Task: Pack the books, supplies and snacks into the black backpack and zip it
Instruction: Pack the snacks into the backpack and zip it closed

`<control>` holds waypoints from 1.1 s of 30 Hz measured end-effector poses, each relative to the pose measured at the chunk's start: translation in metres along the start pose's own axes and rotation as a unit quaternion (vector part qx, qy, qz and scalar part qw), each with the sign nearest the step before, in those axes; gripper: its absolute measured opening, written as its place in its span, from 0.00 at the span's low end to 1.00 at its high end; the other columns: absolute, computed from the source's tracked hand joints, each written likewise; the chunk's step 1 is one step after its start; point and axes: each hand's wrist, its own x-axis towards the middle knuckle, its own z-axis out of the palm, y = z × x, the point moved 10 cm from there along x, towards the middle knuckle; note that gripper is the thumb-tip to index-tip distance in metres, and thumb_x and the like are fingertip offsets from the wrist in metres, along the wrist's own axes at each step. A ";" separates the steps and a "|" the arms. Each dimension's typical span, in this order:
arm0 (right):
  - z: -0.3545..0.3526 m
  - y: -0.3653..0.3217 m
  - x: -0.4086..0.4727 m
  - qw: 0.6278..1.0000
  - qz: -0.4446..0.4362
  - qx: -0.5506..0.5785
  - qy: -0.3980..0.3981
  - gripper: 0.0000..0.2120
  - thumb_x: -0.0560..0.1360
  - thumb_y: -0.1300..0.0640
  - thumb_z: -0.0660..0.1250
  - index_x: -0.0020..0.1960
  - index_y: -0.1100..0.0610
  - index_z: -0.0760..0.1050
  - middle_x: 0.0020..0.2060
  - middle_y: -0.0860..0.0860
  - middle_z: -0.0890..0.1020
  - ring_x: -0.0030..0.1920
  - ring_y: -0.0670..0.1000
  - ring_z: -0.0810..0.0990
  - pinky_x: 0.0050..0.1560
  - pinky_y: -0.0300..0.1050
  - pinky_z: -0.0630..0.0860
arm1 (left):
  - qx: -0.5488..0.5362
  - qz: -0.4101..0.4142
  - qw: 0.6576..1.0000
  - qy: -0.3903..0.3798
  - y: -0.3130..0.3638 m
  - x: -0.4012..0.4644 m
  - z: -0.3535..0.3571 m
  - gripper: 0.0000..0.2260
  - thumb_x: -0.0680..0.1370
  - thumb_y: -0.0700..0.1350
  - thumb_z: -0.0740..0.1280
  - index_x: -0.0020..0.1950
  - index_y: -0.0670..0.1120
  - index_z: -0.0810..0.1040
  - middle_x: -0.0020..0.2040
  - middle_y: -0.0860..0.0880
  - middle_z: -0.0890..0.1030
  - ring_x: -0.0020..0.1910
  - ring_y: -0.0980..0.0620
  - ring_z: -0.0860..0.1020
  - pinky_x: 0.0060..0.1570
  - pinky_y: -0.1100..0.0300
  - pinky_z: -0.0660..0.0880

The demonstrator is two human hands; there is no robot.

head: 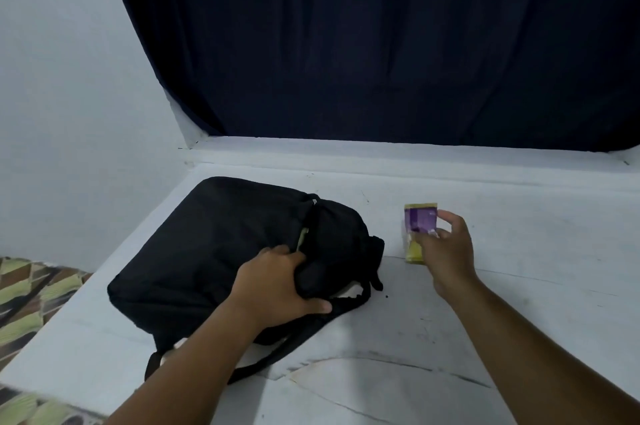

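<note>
1. Dark blue curtain hangs behind a pale grey tabletop; a patterned cloth shows past its left edge.
2. The black backpack lies flat on the left part of the tabletop, straps trailing toward the person.
3. The left hand grips the backpack's fabric beside its partly open zip, fingers curled.
4. The right hand pinches a purple and yellow snack packet just right of the backpack, apart from it.
</note>
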 end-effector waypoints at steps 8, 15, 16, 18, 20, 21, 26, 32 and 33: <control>0.052 -0.020 -0.028 0.991 0.001 0.020 -0.132 0.21 0.75 0.62 0.70 0.65 0.47 0.71 0.49 0.52 0.83 0.47 0.55 0.83 0.46 0.51 0.80 | -0.026 -0.146 0.989 0.021 -0.029 -0.007 -0.010 0.35 0.67 0.81 0.50 0.63 0.61 0.72 0.61 0.55 0.69 0.67 0.49 0.66 0.67 0.44 0.57; 0.129 -0.007 -0.051 0.948 0.042 -0.056 -0.310 0.19 0.74 0.66 0.70 0.64 0.56 0.75 0.51 0.53 0.84 0.49 0.52 0.84 0.50 0.47 0.79 | 0.006 -0.179 0.975 0.128 -0.054 0.013 -0.046 0.12 0.75 0.54 0.70 0.55 0.52 0.77 0.50 0.52 0.79 0.48 0.49 0.79 0.43 0.57 0.69; 0.138 -0.005 -0.052 0.941 0.046 -0.077 -0.327 0.20 0.74 0.66 0.70 0.65 0.56 0.75 0.52 0.53 0.83 0.50 0.52 0.84 0.50 0.45 0.79 | 0.002 -0.181 0.975 0.127 -0.057 0.015 -0.050 0.11 0.75 0.55 0.70 0.53 0.52 0.78 0.49 0.52 0.79 0.45 0.50 0.77 0.40 0.58 0.69; 0.154 -0.003 -0.053 0.925 0.047 -0.125 -0.356 0.22 0.75 0.65 0.70 0.67 0.56 0.74 0.53 0.51 0.82 0.50 0.49 0.83 0.47 0.40 0.78 | 0.008 -0.183 0.976 0.116 -0.063 0.019 -0.054 0.11 0.75 0.58 0.71 0.50 0.52 0.77 0.47 0.53 0.79 0.41 0.51 0.73 0.37 0.59 0.69; 0.169 -0.002 -0.054 0.909 0.047 -0.155 -0.385 0.21 0.76 0.65 0.69 0.68 0.56 0.75 0.49 0.48 0.81 0.49 0.47 0.82 0.46 0.37 0.77 | 0.007 -0.172 0.977 0.124 -0.069 0.022 -0.058 0.09 0.78 0.55 0.68 0.47 0.50 0.80 0.45 0.52 0.78 0.39 0.51 0.72 0.37 0.59 0.69; 0.176 -0.004 -0.056 0.902 0.050 -0.158 -0.398 0.20 0.76 0.65 0.69 0.67 0.56 0.75 0.47 0.47 0.81 0.49 0.46 0.82 0.46 0.36 0.77 | -0.005 -0.162 0.976 0.144 -0.072 0.023 -0.063 0.10 0.80 0.53 0.67 0.45 0.48 0.80 0.43 0.53 0.77 0.39 0.50 0.73 0.36 0.59 0.68; 0.215 -0.006 -0.050 0.937 0.071 -0.023 -0.342 0.20 0.75 0.65 0.72 0.65 0.59 0.72 0.53 0.52 0.81 0.50 0.50 0.82 0.48 0.41 0.79 | -0.101 -0.121 0.964 0.215 -0.080 0.032 -0.096 0.18 0.80 0.50 0.67 0.32 0.46 0.71 0.29 0.51 0.73 0.30 0.50 0.73 0.30 0.59 0.64; 0.249 0.000 -0.072 0.936 0.097 0.069 -0.332 0.14 0.76 0.62 0.71 0.61 0.57 0.77 0.53 0.50 0.84 0.54 0.49 0.83 0.59 0.47 0.78 | -0.191 -0.072 0.958 0.200 -0.087 0.050 -0.096 0.21 0.79 0.48 0.69 0.29 0.46 0.67 0.25 0.50 0.69 0.26 0.53 0.67 0.29 0.57 0.65; 0.242 -0.005 -0.067 0.946 0.043 0.031 -0.321 0.11 0.75 0.62 0.72 0.56 0.55 0.79 0.47 0.49 0.85 0.49 0.46 0.84 0.53 0.43 0.79 | -0.202 -0.055 0.958 0.194 -0.088 0.052 -0.094 0.20 0.79 0.47 0.69 0.29 0.44 0.68 0.26 0.49 0.70 0.26 0.52 0.67 0.30 0.56 0.67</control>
